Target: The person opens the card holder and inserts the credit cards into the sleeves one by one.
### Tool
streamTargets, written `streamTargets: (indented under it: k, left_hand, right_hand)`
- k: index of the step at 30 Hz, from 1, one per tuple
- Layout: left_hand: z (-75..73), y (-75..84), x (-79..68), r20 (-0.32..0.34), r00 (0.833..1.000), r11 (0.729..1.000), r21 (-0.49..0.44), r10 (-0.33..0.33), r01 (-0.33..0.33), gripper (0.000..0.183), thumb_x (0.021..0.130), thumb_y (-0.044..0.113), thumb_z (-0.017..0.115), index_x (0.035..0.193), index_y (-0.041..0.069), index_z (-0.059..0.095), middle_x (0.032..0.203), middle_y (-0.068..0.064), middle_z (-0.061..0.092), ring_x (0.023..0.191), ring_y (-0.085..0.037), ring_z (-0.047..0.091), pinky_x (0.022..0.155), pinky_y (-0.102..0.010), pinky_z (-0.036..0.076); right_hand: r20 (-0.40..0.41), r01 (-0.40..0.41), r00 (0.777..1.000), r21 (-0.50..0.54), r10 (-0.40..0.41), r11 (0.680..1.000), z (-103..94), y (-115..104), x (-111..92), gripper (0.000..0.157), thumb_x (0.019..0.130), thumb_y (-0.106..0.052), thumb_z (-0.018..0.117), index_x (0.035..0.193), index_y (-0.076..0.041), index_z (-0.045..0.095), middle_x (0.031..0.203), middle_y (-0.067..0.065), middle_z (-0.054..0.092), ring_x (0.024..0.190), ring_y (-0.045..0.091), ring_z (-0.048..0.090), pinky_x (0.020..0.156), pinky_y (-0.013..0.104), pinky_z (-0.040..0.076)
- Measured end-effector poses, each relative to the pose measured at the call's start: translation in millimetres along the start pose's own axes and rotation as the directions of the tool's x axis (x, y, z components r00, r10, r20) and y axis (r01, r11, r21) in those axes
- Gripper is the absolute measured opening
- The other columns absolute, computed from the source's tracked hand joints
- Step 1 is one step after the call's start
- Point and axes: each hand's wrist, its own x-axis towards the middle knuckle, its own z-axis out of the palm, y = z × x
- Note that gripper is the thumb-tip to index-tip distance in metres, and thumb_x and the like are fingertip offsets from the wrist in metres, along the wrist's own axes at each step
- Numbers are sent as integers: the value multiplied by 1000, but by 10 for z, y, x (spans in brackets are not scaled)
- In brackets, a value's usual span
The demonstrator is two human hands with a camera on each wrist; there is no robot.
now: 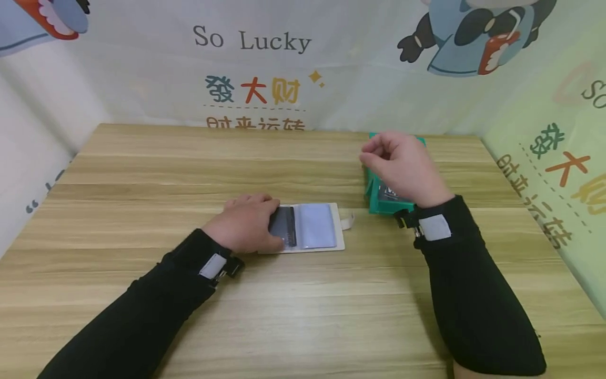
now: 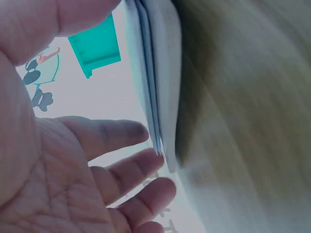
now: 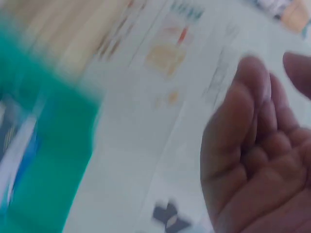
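Note:
A small open card holder (image 1: 316, 226) lies on the table with clear sleeves; a dark card (image 1: 283, 225) shows on its left side and a pale lavender panel on its right. My left hand (image 1: 248, 223) rests over its left end, thumb by the near edge and fingers toward the far edge. In the left wrist view, fingertips (image 2: 153, 158) touch the edges of the stacked pages (image 2: 146, 73). Above a teal box (image 1: 379, 206) at the right hovers my right hand (image 1: 404, 166), fingers loosely bent and thumb apart in its wrist view, nothing between them.
Inside the teal box are a dark item with white lettering (image 1: 390, 195) and, in the right wrist view, white and blue edges (image 3: 22, 155). A white strap (image 1: 347, 221) sticks out right of the holder. Printed cloth (image 1: 345, 100) hangs behind the wooden table (image 1: 189, 163).

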Motion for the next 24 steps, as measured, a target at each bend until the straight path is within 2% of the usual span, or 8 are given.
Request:
streamTargets:
  k: [3,7,13,16,18,24]
  left_hand:
    - [4,40,-14,-13,1000,999,25,21,-21,84,76,54,65,142,8,40,142,-15,36,123,-35,30,97,-56,27]
    - [20,95,-29,-5,999,998,50,39,-39,79,79,56,65,140,12,43,140,-13,39,123,-34,30,97,-55,27]
    - [35,118,-35,-6,999,996,74,41,-40,77,78,54,67,140,13,45,137,-11,43,122,-32,31,97,-54,28]
    - [35,119,-34,-4,999,996,75,47,-46,76,78,53,68,139,13,45,137,-11,43,121,-32,33,96,-54,29]
    - [40,116,-29,-1,999,996,77,46,-46,76,78,54,67,139,14,46,136,-10,44,121,-32,33,96,-54,29]
    - [55,111,-9,-2,999,996,75,50,-49,76,78,54,68,139,14,46,136,-10,44,121,-31,34,95,-54,29]
  right_hand:
    - [-45,-98,995,-136,93,986,-73,144,45,20,93,-22,58,105,-5,62,95,10,62,81,22,52,70,41,45]
    - [12,-175,982,-296,187,939,-110,293,79,28,91,-16,59,114,0,60,104,17,60,89,29,52,78,48,46]
    - [123,-193,954,-449,274,872,-56,473,120,31,87,-12,59,114,3,62,109,22,61,91,33,54,80,51,47]
    - [154,-188,941,-505,302,842,0,533,129,30,85,-11,60,110,5,63,106,24,61,87,33,55,78,51,48]
    - [153,-187,939,-528,309,829,40,564,134,28,84,-12,62,107,5,63,101,22,62,83,32,54,77,50,48]
    - [132,-183,944,-552,302,813,150,649,137,20,83,-15,65,90,3,63,86,17,60,73,30,50,69,44,46]
